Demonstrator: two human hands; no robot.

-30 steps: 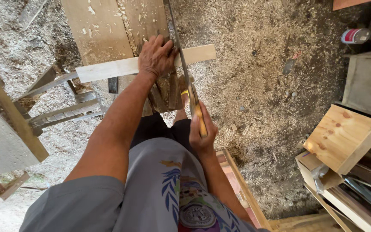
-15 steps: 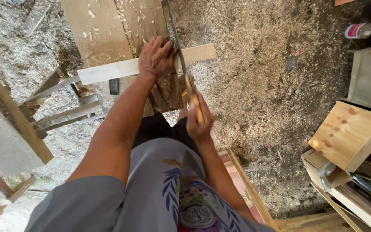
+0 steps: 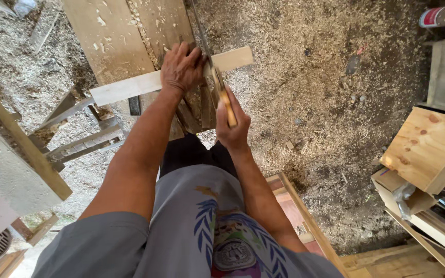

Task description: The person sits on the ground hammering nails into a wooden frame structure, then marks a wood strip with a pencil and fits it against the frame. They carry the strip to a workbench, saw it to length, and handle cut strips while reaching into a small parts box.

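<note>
My left hand point(image 3: 181, 68) presses flat on a pale wooden slat point(image 3: 130, 87) that lies crosswise over a rough wooden bench point(image 3: 124, 31). My right hand point(image 3: 231, 123) grips the yellow wooden handle of a hand saw point(image 3: 209, 56). The saw's thin blade runs away from me and crosses the slat just right of my left fingers. A short end of the slat point(image 3: 235, 57) sticks out to the right of the blade.
Sawdust and shavings cover the ground point(image 3: 310, 77). A light wooden box point(image 3: 428, 146) and stacked boards stand at the right. A long beam point(image 3: 21, 149) slants at the left, with a metal frame point(image 3: 78, 139) under the bench. A red can point(image 3: 436, 16) lies top right.
The saw and my right hand have slid back and forth along the cut in the slat. My left hand has stayed pressed on the slat.
</note>
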